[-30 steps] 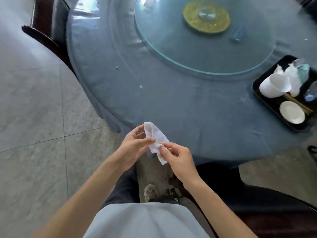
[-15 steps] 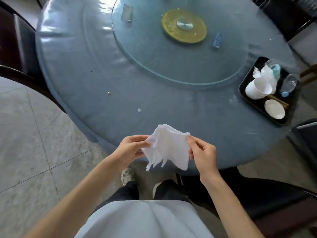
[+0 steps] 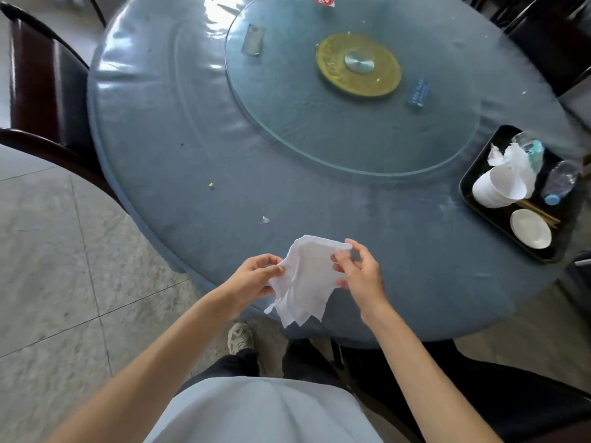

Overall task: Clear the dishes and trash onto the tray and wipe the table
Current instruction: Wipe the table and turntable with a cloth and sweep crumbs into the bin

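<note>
A white wipe (image 3: 303,279) is held spread over the near edge of the round blue worktop (image 3: 192,148). Its left edge is pinched by the left hand (image 3: 252,279), and its upper right corner is pinched by the right hand (image 3: 361,270), whose other fingers are loosely curled. Two small crumbs (image 3: 265,219) are seen on the cloth just beyond the wipe, nothing lying between. A glass turntable (image 3: 287,100) with a gold hub (image 3: 358,70) is set at the middle. At the right edge a black tray (image 3: 473,183) is loaded with white cups (image 3: 492,190), a small plate (image 3: 531,228), chopsticks (image 3: 540,212), crumpled paper (image 3: 515,158) and plastic bottles (image 3: 559,180). Dark chairs (image 3: 41,91) are placed around. Compared with half a second ago, the wipe has been drawn slightly wider and the right hand's grip has been shifted to the top corner.
</note>
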